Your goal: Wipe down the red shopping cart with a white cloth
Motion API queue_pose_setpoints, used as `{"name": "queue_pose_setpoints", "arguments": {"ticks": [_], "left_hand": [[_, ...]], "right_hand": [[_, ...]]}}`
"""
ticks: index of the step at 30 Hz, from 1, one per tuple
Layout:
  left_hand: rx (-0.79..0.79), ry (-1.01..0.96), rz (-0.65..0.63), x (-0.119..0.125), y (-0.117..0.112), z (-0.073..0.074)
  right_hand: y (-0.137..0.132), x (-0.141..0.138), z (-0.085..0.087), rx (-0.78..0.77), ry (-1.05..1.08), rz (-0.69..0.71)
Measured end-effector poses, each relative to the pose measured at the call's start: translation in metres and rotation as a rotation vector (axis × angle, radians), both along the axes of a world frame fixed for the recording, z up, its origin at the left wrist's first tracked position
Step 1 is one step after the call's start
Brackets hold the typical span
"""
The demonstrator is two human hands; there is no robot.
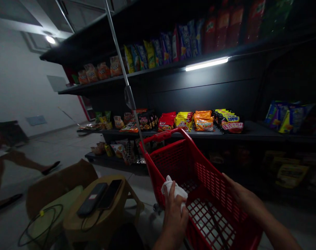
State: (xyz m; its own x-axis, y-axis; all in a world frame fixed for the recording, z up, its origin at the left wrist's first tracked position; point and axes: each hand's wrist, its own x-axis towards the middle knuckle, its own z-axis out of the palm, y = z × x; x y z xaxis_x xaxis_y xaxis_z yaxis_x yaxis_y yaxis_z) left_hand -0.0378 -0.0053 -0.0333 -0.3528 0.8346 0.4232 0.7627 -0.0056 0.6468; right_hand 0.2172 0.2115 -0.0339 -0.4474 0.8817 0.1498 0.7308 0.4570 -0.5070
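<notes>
The hands are apart. The left hand (174, 218) pinches a bunched white cloth (174, 189) just inside the red mesh shopping cart (173, 163), while the open right hand (242, 196) hovers at the cart's right wall, its contact unclear. A firm pinch keeps the cloth from snagging on the mesh. Beyond the cart, snack bags (203, 121) line a black shelf (254, 133); two phones (91, 199) lie on a tan surface (74, 222) to the left.
</notes>
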Motion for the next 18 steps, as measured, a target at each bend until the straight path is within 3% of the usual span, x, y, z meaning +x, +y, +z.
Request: {"name": "queue_pose_setpoints", "arguments": {"ticks": [6, 9, 14, 16, 18], "left_hand": [[0.06, -0.022, 0.003, -0.004, 0.0, -0.003], [0.046, -0.054, -0.019, -0.009, 0.002, -0.003], [0.055, -0.114, -0.089, -0.025, 0.024, 0.001], [0.04, -0.152, -0.118, -0.035, 0.041, 0.003], [0.011, -0.199, -0.143, -0.045, 0.061, 0.006]], "right_hand": [[-0.033, 0.019, 0.007, -0.095, 0.026, 0.019], [-0.053, 0.023, 0.005, -0.074, 0.102, -0.04], [-0.08, 0.021, -0.004, -0.077, 0.176, -0.125], [-0.086, 0.018, -0.01, -0.008, 0.208, -0.136], [-0.092, 0.012, -0.016, 0.161, 0.229, -0.131]]}}
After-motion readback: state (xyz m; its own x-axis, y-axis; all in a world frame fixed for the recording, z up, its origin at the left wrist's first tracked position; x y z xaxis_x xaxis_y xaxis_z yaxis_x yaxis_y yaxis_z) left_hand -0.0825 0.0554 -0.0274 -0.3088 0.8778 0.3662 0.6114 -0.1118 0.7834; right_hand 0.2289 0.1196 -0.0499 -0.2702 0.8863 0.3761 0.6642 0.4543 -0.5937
